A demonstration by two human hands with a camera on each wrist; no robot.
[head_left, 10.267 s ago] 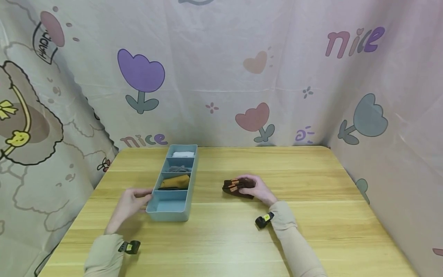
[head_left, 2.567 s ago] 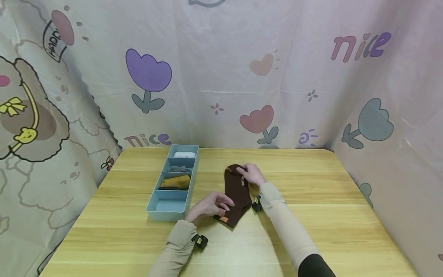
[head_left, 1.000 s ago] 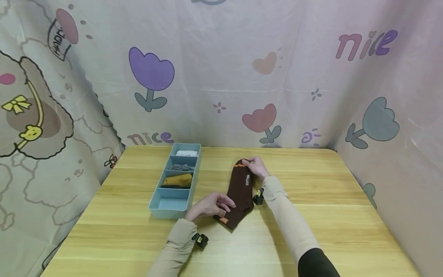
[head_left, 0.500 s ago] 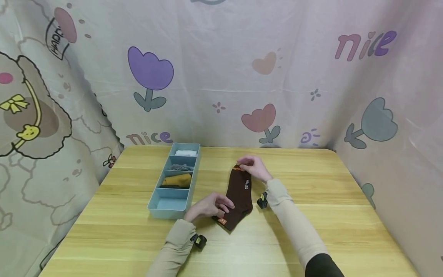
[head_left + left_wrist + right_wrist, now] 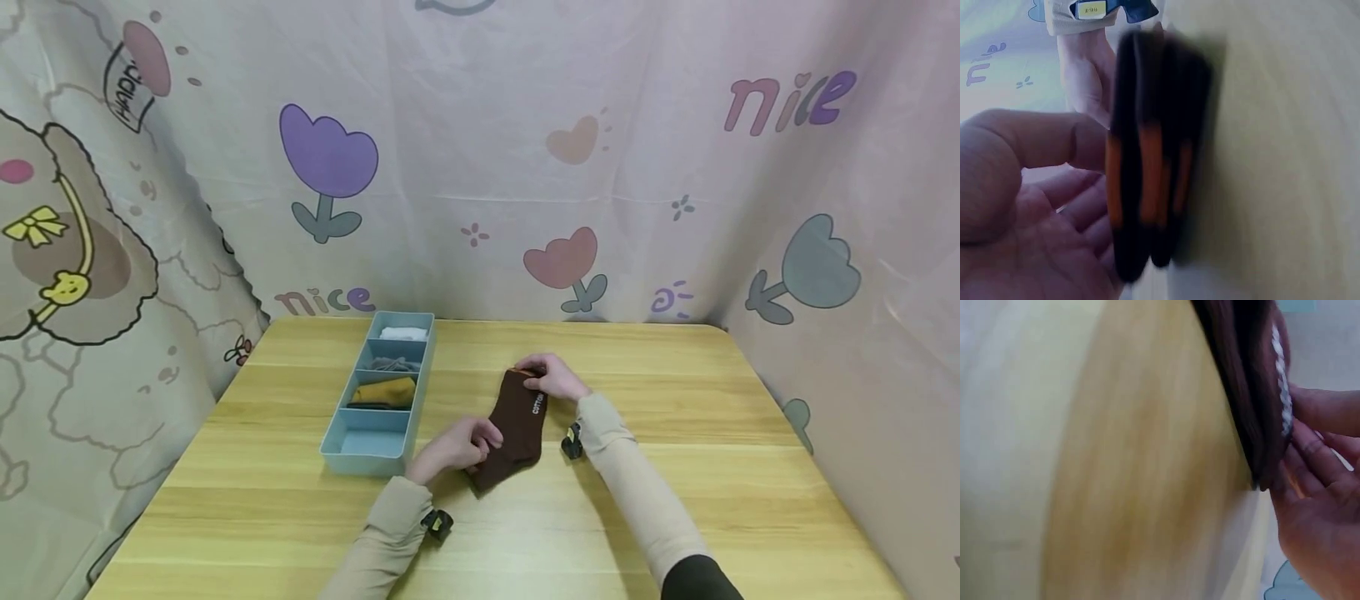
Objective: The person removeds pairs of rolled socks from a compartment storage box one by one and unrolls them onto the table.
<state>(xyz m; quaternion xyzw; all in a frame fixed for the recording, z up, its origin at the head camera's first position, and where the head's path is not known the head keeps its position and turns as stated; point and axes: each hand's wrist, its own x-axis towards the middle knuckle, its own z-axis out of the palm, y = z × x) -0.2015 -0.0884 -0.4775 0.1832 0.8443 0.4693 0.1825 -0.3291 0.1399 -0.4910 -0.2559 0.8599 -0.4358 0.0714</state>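
Note:
A pair of dark brown socks lies on the table in the head view, cuffs toward me and toes away, with white "COTTON" lettering. My left hand rests on the cuff end. In the left wrist view its thumb and fingers lie against the upper side of the stacked socks, whose openings show orange bands. My right hand pinches the toe end. In the right wrist view, the right hand has its fingers at the edge of the brown fabric, which stands off the table.
Left of the socks stands a light blue divided box. Its compartments hold a white roll, a grey bundle and a mustard-and-dark folded cloth; the nearest one is bare. A printed curtain surrounds the wooden table.
Ten seconds ago the left hand was at the box and the right held the bunched socks. In the last second, my right hand has drawn the toe end nearer; the orange cuff label has become hidden.

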